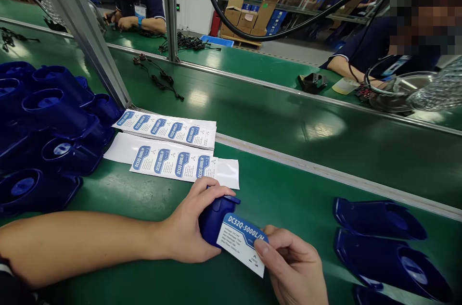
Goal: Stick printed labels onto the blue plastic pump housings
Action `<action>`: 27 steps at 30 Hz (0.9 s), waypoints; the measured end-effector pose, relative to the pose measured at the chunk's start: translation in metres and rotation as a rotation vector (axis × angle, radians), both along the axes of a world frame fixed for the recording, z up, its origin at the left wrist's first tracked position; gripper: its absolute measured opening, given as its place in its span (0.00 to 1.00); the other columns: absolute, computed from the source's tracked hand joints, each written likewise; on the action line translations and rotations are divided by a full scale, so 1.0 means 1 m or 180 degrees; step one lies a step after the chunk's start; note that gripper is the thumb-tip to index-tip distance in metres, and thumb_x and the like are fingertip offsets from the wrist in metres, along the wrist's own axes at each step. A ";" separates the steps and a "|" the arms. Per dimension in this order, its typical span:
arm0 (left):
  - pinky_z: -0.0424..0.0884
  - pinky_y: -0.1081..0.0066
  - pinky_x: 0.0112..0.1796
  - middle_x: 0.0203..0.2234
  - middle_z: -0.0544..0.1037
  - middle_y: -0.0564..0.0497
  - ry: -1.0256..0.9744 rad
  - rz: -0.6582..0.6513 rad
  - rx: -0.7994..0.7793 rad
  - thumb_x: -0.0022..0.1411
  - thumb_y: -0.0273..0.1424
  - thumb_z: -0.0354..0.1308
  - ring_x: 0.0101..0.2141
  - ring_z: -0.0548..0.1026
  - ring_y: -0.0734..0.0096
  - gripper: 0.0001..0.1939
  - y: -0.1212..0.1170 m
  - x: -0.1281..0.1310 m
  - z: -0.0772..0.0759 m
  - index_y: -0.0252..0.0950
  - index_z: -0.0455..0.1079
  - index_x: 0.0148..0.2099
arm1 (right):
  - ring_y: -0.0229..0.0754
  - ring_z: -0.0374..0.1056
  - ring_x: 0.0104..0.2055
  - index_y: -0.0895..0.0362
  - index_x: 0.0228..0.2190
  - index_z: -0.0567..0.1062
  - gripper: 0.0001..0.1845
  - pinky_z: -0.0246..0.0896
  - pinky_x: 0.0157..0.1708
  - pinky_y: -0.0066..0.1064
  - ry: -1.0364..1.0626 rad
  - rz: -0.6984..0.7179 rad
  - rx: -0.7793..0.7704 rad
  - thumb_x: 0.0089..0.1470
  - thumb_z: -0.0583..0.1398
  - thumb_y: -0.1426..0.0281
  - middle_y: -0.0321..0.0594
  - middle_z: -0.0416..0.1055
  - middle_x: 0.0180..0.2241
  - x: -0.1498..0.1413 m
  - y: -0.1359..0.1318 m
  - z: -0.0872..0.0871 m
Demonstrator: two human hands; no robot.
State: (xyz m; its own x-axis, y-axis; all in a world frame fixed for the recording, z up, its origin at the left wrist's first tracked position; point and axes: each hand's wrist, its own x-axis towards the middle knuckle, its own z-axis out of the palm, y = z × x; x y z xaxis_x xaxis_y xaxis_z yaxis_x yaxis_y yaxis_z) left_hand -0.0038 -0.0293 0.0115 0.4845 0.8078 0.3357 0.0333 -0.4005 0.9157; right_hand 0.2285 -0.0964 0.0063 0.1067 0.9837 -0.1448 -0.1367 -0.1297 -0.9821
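My left hand [197, 225] is wrapped round a dark blue plastic housing [212, 221], steadying it over the green bench. Between thumb and fingers, my right hand [292, 261] pinches the right end of a printed label [241, 242] reading DC52Q-5000L/H. The label's left end lies against the housing's near side; I cannot tell how much of it is stuck down. Behind my left hand is a sheet of labels [169, 163] on white backing, and beyond it a second label sheet [166, 128].
Many blue housings [57, 108] are heaped at the left, and several more blue housings [382, 257] lie at the right. A metal frame post [86, 31] rises behind the sheets. Black cables [159, 76] lie further back. Two co-workers [149, 2] sit across the bench.
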 end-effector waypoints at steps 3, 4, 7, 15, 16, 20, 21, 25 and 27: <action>0.74 0.54 0.55 0.54 0.65 0.44 0.0001 0.0005 0.0022 0.50 0.21 0.72 0.55 0.71 0.52 0.47 0.001 0.001 0.000 0.48 0.62 0.69 | 0.40 0.68 0.25 0.53 0.22 0.83 0.14 0.66 0.24 0.29 0.0016 0.0034 0.0002 0.53 0.77 0.62 0.37 0.72 0.22 -0.001 0.000 -0.001; 0.74 0.54 0.55 0.54 0.65 0.44 -0.0001 0.0002 0.0023 0.51 0.21 0.72 0.55 0.71 0.52 0.47 0.002 0.001 -0.001 0.48 0.62 0.69 | 0.40 0.68 0.25 0.53 0.22 0.83 0.14 0.66 0.24 0.28 0.0016 0.0037 0.0000 0.54 0.77 0.62 0.37 0.72 0.22 -0.001 0.000 -0.001; 0.74 0.54 0.56 0.55 0.65 0.44 0.0000 -0.0005 0.0017 0.50 0.21 0.72 0.55 0.71 0.51 0.47 0.002 0.001 -0.001 0.48 0.62 0.69 | 0.40 0.68 0.25 0.53 0.22 0.83 0.14 0.66 0.25 0.28 0.0016 0.0056 -0.0009 0.54 0.77 0.63 0.37 0.72 0.23 -0.001 0.000 -0.002; 0.74 0.54 0.55 0.55 0.65 0.44 -0.0026 0.0000 0.0029 0.52 0.22 0.72 0.55 0.71 0.52 0.46 0.001 0.001 -0.001 0.48 0.62 0.69 | 0.40 0.68 0.25 0.53 0.23 0.83 0.14 0.66 0.24 0.28 0.0015 0.0086 0.0020 0.54 0.77 0.63 0.38 0.73 0.23 -0.001 -0.001 -0.003; 0.73 0.54 0.55 0.55 0.65 0.44 -0.0023 -0.0001 0.0026 0.51 0.22 0.72 0.55 0.71 0.52 0.46 0.001 0.001 -0.001 0.48 0.62 0.69 | 0.40 0.68 0.25 0.53 0.23 0.83 0.14 0.66 0.24 0.28 0.0012 0.0090 0.0028 0.55 0.76 0.63 0.38 0.73 0.23 0.000 -0.001 -0.003; 0.73 0.55 0.55 0.55 0.65 0.44 -0.0033 0.0000 0.0033 0.51 0.21 0.72 0.55 0.71 0.52 0.46 0.001 0.001 -0.002 0.47 0.62 0.69 | 0.40 0.68 0.25 0.53 0.23 0.82 0.14 0.66 0.24 0.28 -0.0003 0.0101 0.0035 0.55 0.76 0.63 0.37 0.73 0.23 0.001 -0.002 -0.003; 0.73 0.55 0.55 0.55 0.65 0.44 -0.0037 0.0004 0.0029 0.51 0.21 0.72 0.55 0.71 0.52 0.46 0.001 0.001 -0.002 0.47 0.62 0.69 | 0.40 0.68 0.25 0.53 0.23 0.82 0.14 0.66 0.24 0.28 -0.0006 0.0107 0.0037 0.55 0.76 0.63 0.37 0.73 0.23 0.001 -0.002 -0.003; 0.73 0.55 0.55 0.55 0.65 0.43 -0.0039 0.0005 0.0037 0.50 0.21 0.72 0.56 0.70 0.51 0.47 0.001 0.001 -0.002 0.47 0.62 0.69 | 0.39 0.68 0.25 0.53 0.23 0.82 0.14 0.66 0.24 0.27 -0.0014 0.0118 0.0053 0.55 0.76 0.63 0.37 0.73 0.23 0.002 -0.003 -0.005; 0.73 0.55 0.55 0.55 0.65 0.43 -0.0038 0.0003 0.0049 0.50 0.21 0.72 0.56 0.70 0.51 0.47 0.001 0.001 -0.002 0.47 0.62 0.69 | 0.39 0.69 0.25 0.53 0.23 0.82 0.14 0.67 0.25 0.27 -0.0009 0.0114 0.0052 0.55 0.76 0.63 0.37 0.73 0.24 0.002 -0.003 -0.006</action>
State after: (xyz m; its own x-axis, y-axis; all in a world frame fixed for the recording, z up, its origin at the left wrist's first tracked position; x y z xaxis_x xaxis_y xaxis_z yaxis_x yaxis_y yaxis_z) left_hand -0.0027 -0.0278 0.0094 0.4797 0.8030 0.3537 0.0229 -0.4144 0.9098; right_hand 0.2302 -0.0995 0.0006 0.0718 0.9891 -0.1284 -0.1295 -0.1184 -0.9845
